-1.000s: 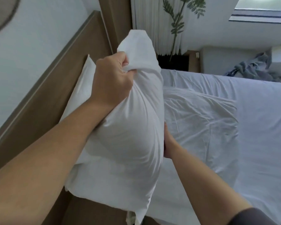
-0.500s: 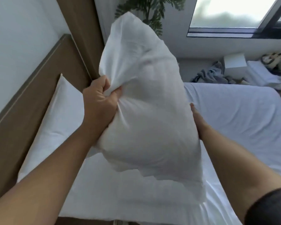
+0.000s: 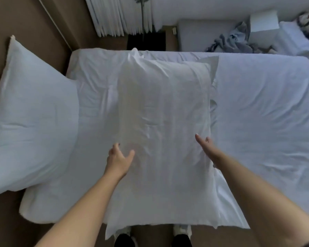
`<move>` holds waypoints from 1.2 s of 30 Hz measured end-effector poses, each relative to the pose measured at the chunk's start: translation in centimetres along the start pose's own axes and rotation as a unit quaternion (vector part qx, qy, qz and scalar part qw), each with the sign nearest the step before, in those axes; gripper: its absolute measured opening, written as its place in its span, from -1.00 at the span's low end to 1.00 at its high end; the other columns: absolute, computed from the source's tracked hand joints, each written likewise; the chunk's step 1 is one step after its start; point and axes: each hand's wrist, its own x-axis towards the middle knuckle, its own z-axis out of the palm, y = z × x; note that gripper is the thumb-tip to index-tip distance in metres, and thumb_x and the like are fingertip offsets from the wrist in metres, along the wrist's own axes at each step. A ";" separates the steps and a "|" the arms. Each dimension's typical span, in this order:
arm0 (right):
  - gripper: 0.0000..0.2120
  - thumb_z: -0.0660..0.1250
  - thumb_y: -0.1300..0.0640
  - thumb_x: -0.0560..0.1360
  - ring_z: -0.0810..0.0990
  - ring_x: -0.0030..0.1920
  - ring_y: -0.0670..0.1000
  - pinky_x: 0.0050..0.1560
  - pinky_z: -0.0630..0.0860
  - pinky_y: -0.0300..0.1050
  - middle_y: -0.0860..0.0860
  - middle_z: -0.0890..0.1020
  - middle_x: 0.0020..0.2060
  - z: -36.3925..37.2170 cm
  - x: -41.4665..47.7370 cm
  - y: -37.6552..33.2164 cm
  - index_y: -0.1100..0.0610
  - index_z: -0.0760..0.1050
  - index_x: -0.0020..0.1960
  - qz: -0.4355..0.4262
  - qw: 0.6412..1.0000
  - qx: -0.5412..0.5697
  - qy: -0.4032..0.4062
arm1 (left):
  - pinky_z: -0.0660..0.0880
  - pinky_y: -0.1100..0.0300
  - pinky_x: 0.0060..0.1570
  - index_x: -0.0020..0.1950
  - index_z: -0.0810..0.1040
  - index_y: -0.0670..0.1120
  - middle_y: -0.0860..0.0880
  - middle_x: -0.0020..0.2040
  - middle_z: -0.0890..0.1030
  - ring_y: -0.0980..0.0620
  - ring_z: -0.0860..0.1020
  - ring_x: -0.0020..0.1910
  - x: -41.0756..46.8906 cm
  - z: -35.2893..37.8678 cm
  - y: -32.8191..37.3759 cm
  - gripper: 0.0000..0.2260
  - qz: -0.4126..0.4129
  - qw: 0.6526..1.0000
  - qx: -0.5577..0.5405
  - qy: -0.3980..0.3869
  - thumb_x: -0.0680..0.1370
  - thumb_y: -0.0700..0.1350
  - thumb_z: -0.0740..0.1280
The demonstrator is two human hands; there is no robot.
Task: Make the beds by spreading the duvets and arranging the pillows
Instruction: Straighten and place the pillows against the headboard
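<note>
Pillow [image 3: 164,122] lies flat on the bed [image 3: 266,113], long axis running away from us, near end overhanging the bed edge closest to us. Our left hand [image 3: 119,157] sits at its left edge, near half: fingers spread and relaxed, thumb over the pillow, gripping nothing. Our right hand [image 3: 206,148] is at the right edge, roughly level with the left: fingers straight, pointing away from us, holding nothing. So the pillow is between the two hands, with most of its length beyond them. We can't tell whether either hand touches the fabric or hovers just above it.

Second pillow [image 3: 34,113] is off to the left, propped against the brown headboard [image 3: 43,32], its right edge lapping onto the bed, apart from the first pillow. Crumpled clothes [image 3: 235,41] sit beyond the far side of the bed, curtain [image 3: 114,15] at top.
</note>
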 end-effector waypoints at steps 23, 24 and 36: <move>-0.40 -0.10 -0.20 0.63 -0.34 0.53 0.22 0.44 -0.22 0.40 0.07 -0.29 0.55 28.6 -1.7 -10.2 -0.09 -0.27 0.57 -0.294 0.809 -0.506 0.047 | 0.01 -0.21 0.46 0.56 0.06 -0.06 -0.13 0.58 -0.05 -0.17 -0.09 0.55 9.9 -17.5 -15.4 -0.42 -0.053 0.927 0.364 0.072 0.60 0.07 0.17; -0.41 -0.10 -0.19 0.64 -0.34 0.53 0.20 0.46 -0.20 0.39 0.06 -0.29 0.56 31.3 -1.7 -10.9 -0.09 -0.27 0.57 -0.301 0.809 -0.504 0.027 | -0.01 -0.22 0.47 0.56 0.05 -0.06 -0.14 0.58 -0.07 -0.18 -0.11 0.55 10.9 -19.2 -16.7 -0.41 -0.066 0.925 0.364 0.086 0.59 0.08 0.18; -0.41 -0.03 -0.13 0.65 -0.18 0.57 0.15 0.50 -0.01 0.24 0.02 -0.25 0.57 52.0 2.8 -9.5 -0.09 -0.23 0.58 -0.257 0.815 -0.506 -0.118 | 0.19 -0.28 0.35 0.54 -0.08 -0.10 -0.28 0.49 0.15 -0.27 0.19 0.44 23.3 -26.6 -30.3 -0.04 -0.239 0.927 0.221 0.185 0.40 0.29 0.39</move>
